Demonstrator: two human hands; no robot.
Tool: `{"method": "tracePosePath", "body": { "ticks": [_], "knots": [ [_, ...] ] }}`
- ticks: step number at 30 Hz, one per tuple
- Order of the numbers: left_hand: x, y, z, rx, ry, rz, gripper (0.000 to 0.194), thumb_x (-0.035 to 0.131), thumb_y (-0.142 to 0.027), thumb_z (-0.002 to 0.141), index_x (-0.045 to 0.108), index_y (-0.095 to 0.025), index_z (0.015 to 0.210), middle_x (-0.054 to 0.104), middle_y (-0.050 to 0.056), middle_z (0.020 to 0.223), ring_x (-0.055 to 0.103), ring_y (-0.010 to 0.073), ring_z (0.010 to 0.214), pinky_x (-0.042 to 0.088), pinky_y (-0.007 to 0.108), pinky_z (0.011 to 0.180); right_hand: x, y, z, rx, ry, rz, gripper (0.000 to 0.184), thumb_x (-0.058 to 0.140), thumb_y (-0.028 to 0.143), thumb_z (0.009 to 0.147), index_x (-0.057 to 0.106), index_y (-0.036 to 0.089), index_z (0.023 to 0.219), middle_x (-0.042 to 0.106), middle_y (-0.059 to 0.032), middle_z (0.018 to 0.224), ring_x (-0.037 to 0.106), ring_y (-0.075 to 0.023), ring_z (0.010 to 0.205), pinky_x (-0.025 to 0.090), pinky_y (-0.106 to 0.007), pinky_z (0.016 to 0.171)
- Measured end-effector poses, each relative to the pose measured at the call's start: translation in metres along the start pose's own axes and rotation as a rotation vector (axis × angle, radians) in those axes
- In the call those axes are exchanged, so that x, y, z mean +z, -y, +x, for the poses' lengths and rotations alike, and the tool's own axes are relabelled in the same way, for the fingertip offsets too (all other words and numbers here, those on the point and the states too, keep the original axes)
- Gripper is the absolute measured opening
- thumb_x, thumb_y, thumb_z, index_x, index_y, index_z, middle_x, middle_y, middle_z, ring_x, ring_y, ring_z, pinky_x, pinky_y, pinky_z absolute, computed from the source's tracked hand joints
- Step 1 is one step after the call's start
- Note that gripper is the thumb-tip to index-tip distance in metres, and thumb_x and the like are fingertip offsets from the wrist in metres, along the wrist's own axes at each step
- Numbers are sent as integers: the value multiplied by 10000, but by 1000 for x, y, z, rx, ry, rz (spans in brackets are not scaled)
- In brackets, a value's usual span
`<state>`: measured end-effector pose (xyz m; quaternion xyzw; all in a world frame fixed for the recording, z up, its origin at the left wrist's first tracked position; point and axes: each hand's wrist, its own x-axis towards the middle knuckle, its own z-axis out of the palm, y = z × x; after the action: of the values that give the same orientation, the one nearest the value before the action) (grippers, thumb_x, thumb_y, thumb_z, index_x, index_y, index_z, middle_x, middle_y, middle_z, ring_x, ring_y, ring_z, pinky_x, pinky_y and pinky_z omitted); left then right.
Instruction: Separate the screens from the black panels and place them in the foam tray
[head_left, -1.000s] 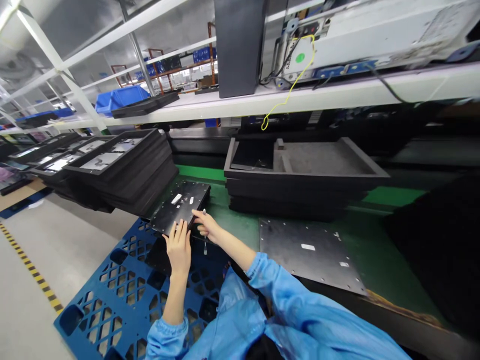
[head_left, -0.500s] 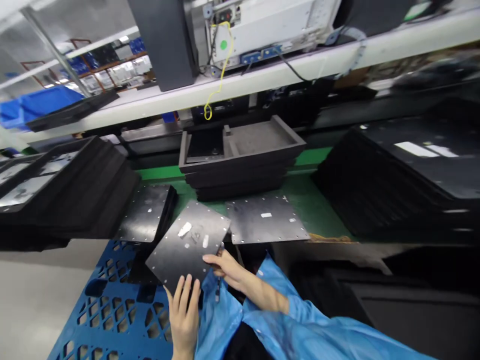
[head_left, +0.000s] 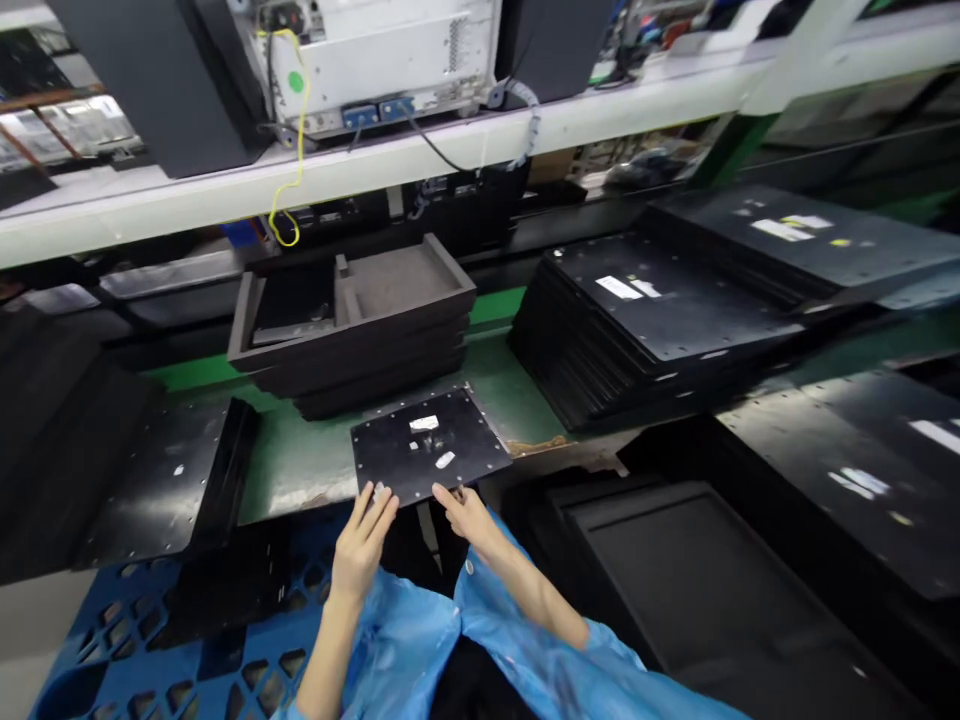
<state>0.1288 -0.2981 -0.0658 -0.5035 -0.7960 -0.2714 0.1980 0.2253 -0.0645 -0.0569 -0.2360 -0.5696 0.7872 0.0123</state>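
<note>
A flat black panel, with fastener points along its edges and white labels on its face, lies tilted over the front of the green bench. My left hand grips its near left corner, fingers stretched over the top and the thumb hidden. At the near right edge, my right hand pinches the panel with its thumb on top. A small dark item shows at the right fingers, too small to name. Under the held panel, another panel shows only at its far edge.
Stacked grey foam trays stand behind the panel. Black panels are stacked at right, with more panels nearer me. A dark panel lies at left, above a blue pallet. A yellow cord hangs from the upper shelf.
The panel has moved right and turned, coming over the other panel on the bench. My left hand has closed on its corner. The view has swung right.
</note>
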Motion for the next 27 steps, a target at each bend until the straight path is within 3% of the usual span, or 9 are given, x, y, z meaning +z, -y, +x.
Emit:
{"method": "tracePosePath", "body": {
  "ticks": [2,4,8,11,14,18,22,25,27],
  "knots": [
    [3,7,12,-34,19,-36,756,592,-73,1045,448,-381,1720,621,40,1650,466,311,1608,568,532,1265,-12,2,13,-71,45,-129,695,673,864,921,687,187,763,591,-5,579,509,-136,558,443,-315,663],
    [4,10,21,-95,46,-71,684,609,-137,1065,503,-397,1689,605,31,1669,503,303,1590,552,526,1278,-20,-2,23,-124,47,-175,706,634,840,963,754,166,790,684,-49,624,644,-190,686,504,-346,834],
    [6,6,35,-348,93,-136,579,668,-333,1071,575,-401,1639,482,35,1767,463,311,1622,459,514,1338,-25,-17,31,-113,6,-121,680,661,840,941,748,173,836,667,-22,595,647,-194,665,506,-331,805],
    [14,0,49,-598,94,-163,769,749,-485,1016,457,-362,1716,228,83,1880,284,361,1705,381,557,1361,-24,-20,32,-121,27,-64,648,700,804,935,778,164,867,677,-21,608,640,-186,644,494,-321,769],
    [25,-4,60,-736,131,-196,927,752,-556,999,308,-325,1779,220,136,1878,163,370,1739,303,620,1374,-27,-19,35,-100,21,-35,602,772,758,902,801,158,867,669,-14,598,621,-179,617,471,-314,723],
    [32,-5,67,-746,190,-236,1035,813,-587,942,267,-347,1788,203,137,1882,95,376,1751,276,640,1376,-41,-16,35,-90,39,-44,566,772,718,917,792,153,884,690,-22,649,641,-187,657,478,-316,735],
    [25,-6,77,-742,255,-240,1087,827,-608,925,228,-358,1797,106,152,1897,117,405,1745,281,641,1370,-69,-14,27,-136,75,-167,463,707,618,993,775,166,1065,643,17,740,604,-160,699,441,-297,716],
    [16,-9,92,-631,280,-137,1109,831,-611,917,220,-341,1803,-106,154,1897,32,451,1743,216,684,1374,-95,-9,15,-122,-12,-279,399,697,578,1000,718,197,1115,560,55,751,520,-138,681,380,-288,679],
    [12,-14,105,-490,312,-4,1075,809,-608,936,235,-327,1800,-157,146,1889,-66,470,1736,113,748,1365,-109,-3,4,-111,-39,-323,376,682,563,1002,668,218,1149,566,60,789,501,-138,690,384,-294,699]
  ]
}}
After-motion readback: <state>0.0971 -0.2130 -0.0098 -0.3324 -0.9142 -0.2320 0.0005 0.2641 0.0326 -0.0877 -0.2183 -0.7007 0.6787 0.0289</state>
